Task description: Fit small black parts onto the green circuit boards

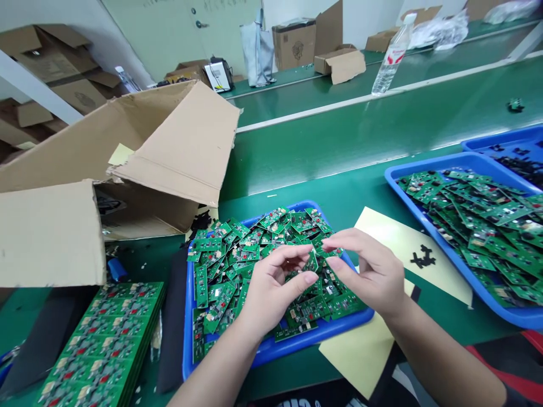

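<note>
Over a blue tray (185,345) heaped with loose green circuit boards (218,299), both of my hands are raised close together. Between the thumb and fingers of my left hand (274,285) is a small circuit board (313,262), tilted up on edge. My right hand (373,271) is just to the right of that board, its thumb and forefinger apart. I see nothing clearly held in the right hand. Part of the heap is hidden behind my hands.
A second blue tray (428,226) of boards stands at right, beside yellow paper (390,237) bearing small black parts (423,257). Stacked board panels (106,345) lie at left, below an open cardboard box (178,141). A water bottle (392,59) stands on the rear ledge.
</note>
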Motion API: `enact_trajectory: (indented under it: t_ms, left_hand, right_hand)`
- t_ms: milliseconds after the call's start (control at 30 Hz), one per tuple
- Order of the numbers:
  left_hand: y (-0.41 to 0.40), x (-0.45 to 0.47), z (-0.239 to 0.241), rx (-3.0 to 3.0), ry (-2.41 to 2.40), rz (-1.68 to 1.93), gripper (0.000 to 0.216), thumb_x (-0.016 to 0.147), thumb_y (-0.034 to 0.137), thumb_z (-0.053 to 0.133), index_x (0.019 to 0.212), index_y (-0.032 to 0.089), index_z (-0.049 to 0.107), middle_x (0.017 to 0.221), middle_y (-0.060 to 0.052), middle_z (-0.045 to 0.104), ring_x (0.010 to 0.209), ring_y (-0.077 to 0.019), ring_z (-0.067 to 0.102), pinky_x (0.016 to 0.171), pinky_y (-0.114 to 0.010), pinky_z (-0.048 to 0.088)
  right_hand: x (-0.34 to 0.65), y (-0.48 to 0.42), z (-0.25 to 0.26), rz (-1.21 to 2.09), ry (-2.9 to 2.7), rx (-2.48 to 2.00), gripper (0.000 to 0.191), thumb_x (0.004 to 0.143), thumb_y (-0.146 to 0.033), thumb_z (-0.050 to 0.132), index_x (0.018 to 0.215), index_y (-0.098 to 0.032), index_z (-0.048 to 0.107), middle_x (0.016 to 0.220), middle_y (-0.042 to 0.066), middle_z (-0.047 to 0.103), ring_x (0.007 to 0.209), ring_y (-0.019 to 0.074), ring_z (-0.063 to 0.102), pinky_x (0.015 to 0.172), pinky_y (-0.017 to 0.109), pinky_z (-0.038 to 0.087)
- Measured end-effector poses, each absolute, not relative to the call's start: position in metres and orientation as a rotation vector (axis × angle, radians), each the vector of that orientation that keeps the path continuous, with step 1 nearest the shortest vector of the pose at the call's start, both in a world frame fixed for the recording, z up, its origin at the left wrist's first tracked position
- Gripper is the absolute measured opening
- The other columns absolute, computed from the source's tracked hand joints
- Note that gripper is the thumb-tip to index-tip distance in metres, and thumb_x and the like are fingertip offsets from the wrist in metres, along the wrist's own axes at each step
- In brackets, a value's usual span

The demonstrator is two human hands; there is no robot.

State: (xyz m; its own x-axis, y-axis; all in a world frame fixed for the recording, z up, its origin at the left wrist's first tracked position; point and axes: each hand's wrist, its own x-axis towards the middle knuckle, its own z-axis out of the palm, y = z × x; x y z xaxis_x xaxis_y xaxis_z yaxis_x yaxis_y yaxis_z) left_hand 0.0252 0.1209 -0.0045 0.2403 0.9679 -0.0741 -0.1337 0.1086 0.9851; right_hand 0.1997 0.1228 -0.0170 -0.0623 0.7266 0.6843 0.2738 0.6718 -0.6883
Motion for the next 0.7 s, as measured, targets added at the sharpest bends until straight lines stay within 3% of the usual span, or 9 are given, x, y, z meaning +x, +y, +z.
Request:
enact_trajectory:
  t_ms: [167, 700]
  left_hand:
    - [0.1207, 0.0229, -0.0051, 1.382, 0.983, 1.103, 0.027, 0.071, 0.027, 0.081, 0.098, 0.024, 0.076, 0.089, -0.005, 0.068, 0.084, -0.017, 0.062, 0.078, -0.028, 0.053]
    - [0.1176, 0.0264, -0.0096, 1.569, 1.012, 1.237, 0.028, 0.076, 0.024, 0.078, 0.103, 0.026, 0.074, 0.091, -0.004, 0.068, 0.082, -0.0133, 0.063, 0.072, -0.021, 0.053]
  right_hand:
    - [0.1982, 0.1243, -0.0115, 0.43, -1.685, -0.801, 0.016, 0.082, -0.006, 0.061, 0.09, -0.019, 0.066, 0.078, 0.005, 0.066, 0.071, 0.0152, 0.064, 0.061, 0.029, 0.055]
    - [0.1941, 0.1214, -0.0135, 0.434, -1.725, -0.696, 0.016, 0.084, -0.001, 0.057, 0.09, -0.015, 0.062, 0.08, 0.006, 0.062, 0.073, 0.0141, 0.062, 0.061, 0.028, 0.055]
